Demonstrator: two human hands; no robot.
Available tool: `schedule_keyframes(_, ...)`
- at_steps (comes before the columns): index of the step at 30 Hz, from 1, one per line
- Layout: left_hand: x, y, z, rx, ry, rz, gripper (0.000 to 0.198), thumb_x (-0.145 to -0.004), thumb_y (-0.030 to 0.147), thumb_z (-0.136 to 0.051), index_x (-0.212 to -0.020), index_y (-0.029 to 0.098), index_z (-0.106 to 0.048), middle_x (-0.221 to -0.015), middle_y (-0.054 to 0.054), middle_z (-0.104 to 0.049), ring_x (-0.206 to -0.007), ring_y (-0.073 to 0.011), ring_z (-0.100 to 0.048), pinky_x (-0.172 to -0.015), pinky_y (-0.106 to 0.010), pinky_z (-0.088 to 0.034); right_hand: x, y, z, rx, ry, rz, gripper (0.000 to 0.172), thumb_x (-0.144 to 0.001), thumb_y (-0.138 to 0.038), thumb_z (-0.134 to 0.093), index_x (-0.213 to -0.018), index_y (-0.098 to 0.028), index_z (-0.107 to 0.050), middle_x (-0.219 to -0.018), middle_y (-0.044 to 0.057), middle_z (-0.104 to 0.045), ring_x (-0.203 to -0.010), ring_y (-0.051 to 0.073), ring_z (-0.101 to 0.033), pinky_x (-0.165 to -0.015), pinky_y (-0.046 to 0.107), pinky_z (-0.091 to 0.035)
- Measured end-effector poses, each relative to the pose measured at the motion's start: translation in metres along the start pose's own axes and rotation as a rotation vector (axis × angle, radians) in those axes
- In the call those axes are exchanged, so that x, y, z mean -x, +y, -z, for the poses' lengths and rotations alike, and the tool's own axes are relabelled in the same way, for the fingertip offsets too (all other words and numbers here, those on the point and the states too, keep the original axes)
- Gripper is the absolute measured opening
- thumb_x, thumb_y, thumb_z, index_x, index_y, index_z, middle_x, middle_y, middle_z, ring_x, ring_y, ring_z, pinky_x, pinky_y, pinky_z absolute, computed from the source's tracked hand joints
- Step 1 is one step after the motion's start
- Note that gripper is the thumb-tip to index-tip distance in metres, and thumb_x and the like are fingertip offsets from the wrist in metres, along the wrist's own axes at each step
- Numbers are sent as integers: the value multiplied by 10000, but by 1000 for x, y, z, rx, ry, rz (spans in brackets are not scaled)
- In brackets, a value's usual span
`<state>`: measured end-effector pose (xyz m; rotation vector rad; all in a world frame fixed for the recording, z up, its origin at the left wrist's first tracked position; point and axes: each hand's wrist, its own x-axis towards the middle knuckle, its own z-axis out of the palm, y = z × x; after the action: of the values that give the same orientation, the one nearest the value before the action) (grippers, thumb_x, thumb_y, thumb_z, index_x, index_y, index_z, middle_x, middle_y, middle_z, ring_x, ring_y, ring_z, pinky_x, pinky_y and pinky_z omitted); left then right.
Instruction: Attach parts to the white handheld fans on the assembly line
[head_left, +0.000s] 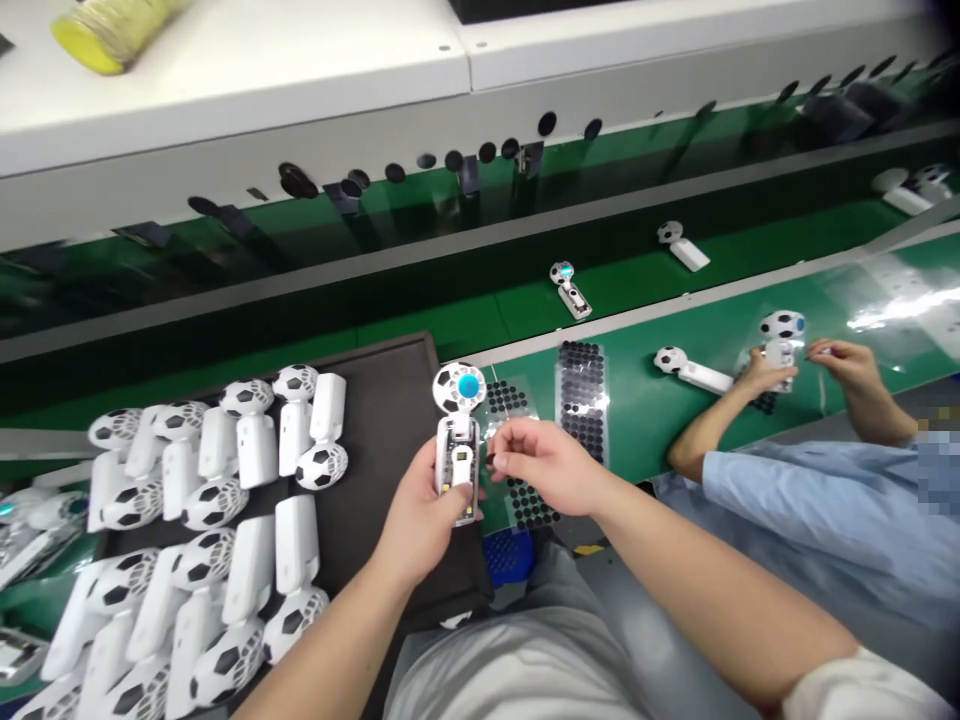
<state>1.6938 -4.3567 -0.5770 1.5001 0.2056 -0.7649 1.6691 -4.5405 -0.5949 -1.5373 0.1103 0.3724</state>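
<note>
My left hand [431, 505] grips a white handheld fan [459, 425] with a football-patterned head and a blue disc on it. Its handle is uncovered, so the inner parts show, and my thumb lies on the lower end. Just right of the handle, my right hand [544, 462] pinches a small black round sticker [491, 460] between thumb and fingertips. Beneath and beside my hands lie sheets of black round stickers [534, 503], with a longer sticker sheet [583, 395] farther right.
A dark tray [382, 400] on the left carries rows of white fans [255, 450]. Beyond it runs a green conveyor [480, 310] with a few fans on it. A co-worker's hands [769, 370] handle another fan at the right. A white ledge [300, 90] spans the back.
</note>
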Motion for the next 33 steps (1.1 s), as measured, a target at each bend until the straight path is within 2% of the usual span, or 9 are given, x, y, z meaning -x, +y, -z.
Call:
schedule_keyframes(2,7,6,-7,-19,-66,15,564,-674,254,-700,-1201,170,-517,-844,-7,-641,-715,-182,-616,-611,-317,-566,13,-19,-4,-60,-41,10,73,-817,-258,-575,-785,-200,-544,-759,-9,-611,-716,164,-623,-678,286,-487)
schedule_keyframes(6,18,14,-14,-68,-159,31,546,-718,258,-671,-1228,183,-493,-898,-5,-622,-758,-180,-616,-698,-338,-571,23,-37,-1,48,7,-18,79,-823,-208,-580,-746,-197,-563,-663,-40,-566,-623,131,-535,-599,252,-397)
schedule_keyframes(11,28,16,-19,-132,-110,25,470,-714,223,-603,-1175,200,-510,-844,14,-592,-673,-149,-556,-584,-282,-523,30,-46,-3,188,42,-14,141,-846,-179,-599,-714,-195,-555,-612,-70,-471,-569,100,-424,-546,235,-319)
schedule_keyframes(16,33,14,-22,-159,-66,16,426,-754,283,-602,-1162,204,-511,-849,12,-595,-625,-134,-543,-579,-287,-512,33,-56,-6,336,67,38,156,-832,-107,-610,-706,-187,-565,-636,-68,-473,-601,93,-425,-566,228,-321)
schedule_keyframes(25,40,18,-24,-218,-33,15,417,-761,321,-606,-1147,195,-509,-776,25,-586,-575,-145,-535,-525,-292,-505,37,-62,-3,422,-21,41,160,-834,-106,-594,-706,-198,-573,-631,-73,-481,-584,90,-425,-544,230,-322)
schedule_keyframes(33,41,13,-20,-288,-24,-46,422,-788,307,-608,-1190,206,-530,-788,10,-634,-620,-161,-584,-598,-291,-501,40,-61,-2,435,-22,84,166,-836,-107,-602,-701,-201,-580,-636,-58,-492,-583,104,-433,-542,232,-319)
